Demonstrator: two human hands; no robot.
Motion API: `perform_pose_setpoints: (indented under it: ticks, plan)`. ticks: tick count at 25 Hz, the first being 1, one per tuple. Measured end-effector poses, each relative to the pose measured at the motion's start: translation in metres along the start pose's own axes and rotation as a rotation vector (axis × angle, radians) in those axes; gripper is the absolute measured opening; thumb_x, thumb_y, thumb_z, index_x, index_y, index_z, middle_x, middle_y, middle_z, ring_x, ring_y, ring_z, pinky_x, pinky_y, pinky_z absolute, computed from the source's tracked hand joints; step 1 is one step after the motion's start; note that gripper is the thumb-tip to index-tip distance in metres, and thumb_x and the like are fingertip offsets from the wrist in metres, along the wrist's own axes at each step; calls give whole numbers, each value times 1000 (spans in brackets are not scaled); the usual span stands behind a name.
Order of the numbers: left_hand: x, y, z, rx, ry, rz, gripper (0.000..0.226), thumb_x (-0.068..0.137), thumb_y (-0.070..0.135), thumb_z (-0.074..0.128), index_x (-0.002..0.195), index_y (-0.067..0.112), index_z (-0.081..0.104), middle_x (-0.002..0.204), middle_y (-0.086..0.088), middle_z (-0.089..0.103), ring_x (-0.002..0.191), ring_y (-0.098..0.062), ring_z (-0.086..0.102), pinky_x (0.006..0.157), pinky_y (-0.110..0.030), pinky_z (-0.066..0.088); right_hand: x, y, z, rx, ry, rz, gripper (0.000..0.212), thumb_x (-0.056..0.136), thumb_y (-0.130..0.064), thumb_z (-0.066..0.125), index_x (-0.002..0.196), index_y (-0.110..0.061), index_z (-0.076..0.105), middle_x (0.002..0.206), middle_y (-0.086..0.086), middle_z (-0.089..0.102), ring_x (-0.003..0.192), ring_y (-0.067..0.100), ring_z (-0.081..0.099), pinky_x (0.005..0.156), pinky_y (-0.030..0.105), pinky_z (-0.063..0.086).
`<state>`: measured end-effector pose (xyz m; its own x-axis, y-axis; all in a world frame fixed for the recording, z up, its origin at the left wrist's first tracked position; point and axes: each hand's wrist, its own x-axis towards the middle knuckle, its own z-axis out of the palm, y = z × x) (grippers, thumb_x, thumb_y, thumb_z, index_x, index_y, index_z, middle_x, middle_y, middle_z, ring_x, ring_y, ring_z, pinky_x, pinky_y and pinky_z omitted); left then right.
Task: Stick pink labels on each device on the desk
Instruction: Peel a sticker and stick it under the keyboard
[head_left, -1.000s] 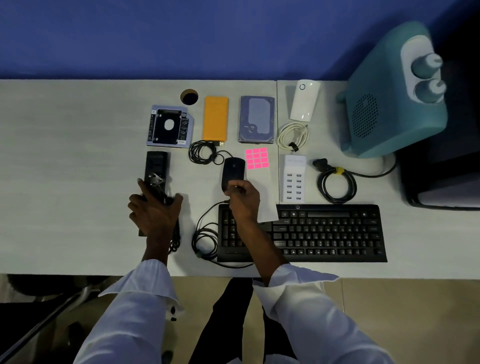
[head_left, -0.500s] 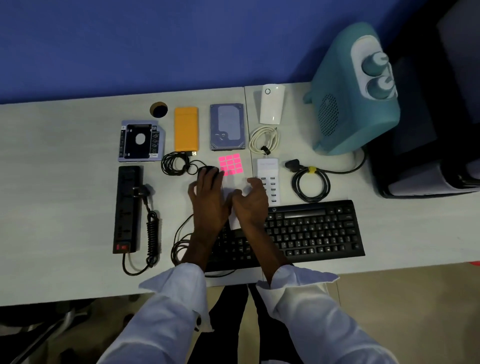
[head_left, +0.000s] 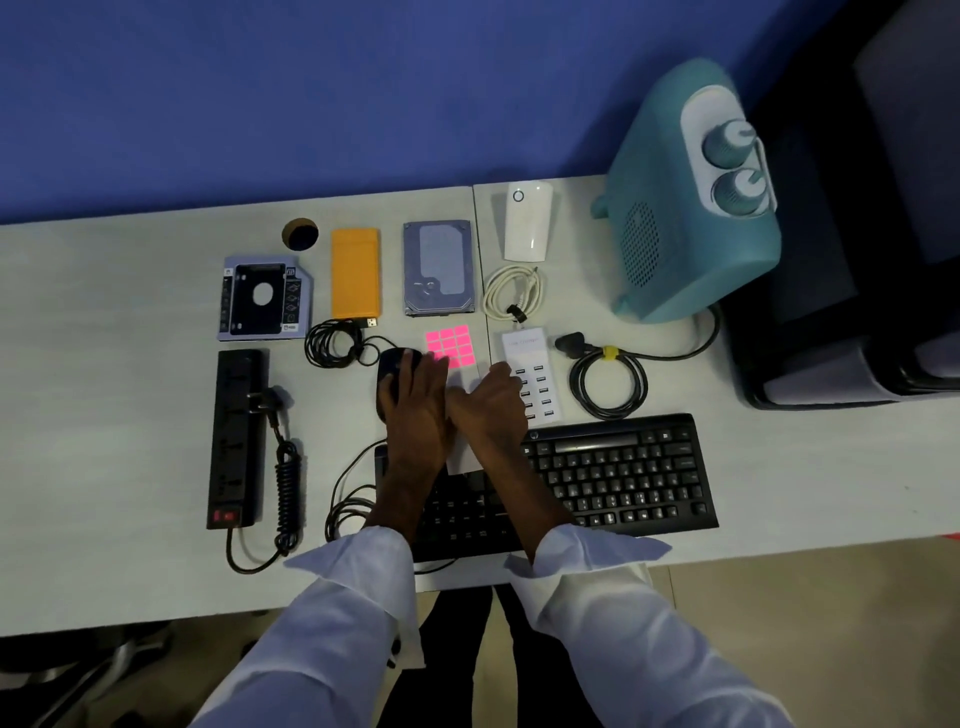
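Observation:
A sheet of pink labels (head_left: 454, 340) lies mid-desk between a black mouse (head_left: 389, 364) and a white multi-port USB hub (head_left: 535, 358). My left hand (head_left: 415, 410) lies flat over the mouse, its fingertips touching the sheet's lower-left labels. My right hand (head_left: 493, 405) rests on the white backing paper beside the hub, fingers curled and hidden. Other devices: black power strip (head_left: 239, 415), drive caddy (head_left: 262, 299), orange power bank (head_left: 356, 273), hard drive (head_left: 439, 267), white adapter (head_left: 527, 221), black keyboard (head_left: 623, 467). None of them shows a pink label.
A teal heater (head_left: 691, 208) stands at the back right, its black cord coiled (head_left: 608, 382) beside the hub. A white cable coil (head_left: 511, 291) lies under the adapter. A cable hole (head_left: 300, 234) opens near the back edge. A dark chair (head_left: 857, 312) stands at the right.
My left hand left the power strip's plug and moved right onto the mouse and label sheet. My right hand shifted from the mouse to the sheet's right side. The view panned right.

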<state>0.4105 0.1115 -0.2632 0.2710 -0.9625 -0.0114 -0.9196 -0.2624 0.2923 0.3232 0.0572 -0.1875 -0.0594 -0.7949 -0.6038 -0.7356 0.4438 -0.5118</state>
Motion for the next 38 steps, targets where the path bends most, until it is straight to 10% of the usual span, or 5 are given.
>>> perform_pose_setpoints:
  ticks: [19, 31, 38]
  plan:
    - [-10, 4, -10, 69, -118, -12, 79, 90, 59, 37, 145, 3, 47, 153, -20, 42, 146, -40, 31, 110, -60, 27, -21, 28, -10, -283, 25, -112, 51, 82, -39, 58, 120, -7, 47, 116, 14, 61, 105, 36, 64, 84, 41, 50]
    - [-13, 6, -10, 148, -78, 4, 68, 86, 40, 72, 138, 0, 54, 140, -22, 55, 140, -41, 41, 109, -59, 32, -17, 30, -4, -30, -28, -1, 54, 79, -35, 65, 123, -8, 47, 119, 11, 66, 109, 32, 64, 89, 41, 55]
    - [-16, 18, -21, 142, -11, 0, 59, 93, 39, 34, 130, 1, 60, 121, -21, 68, 128, -43, 52, 109, -55, 30, -6, 33, -2, 108, -100, 78, 48, 82, -40, 66, 115, -9, 52, 114, 7, 66, 106, 27, 64, 83, 33, 50]
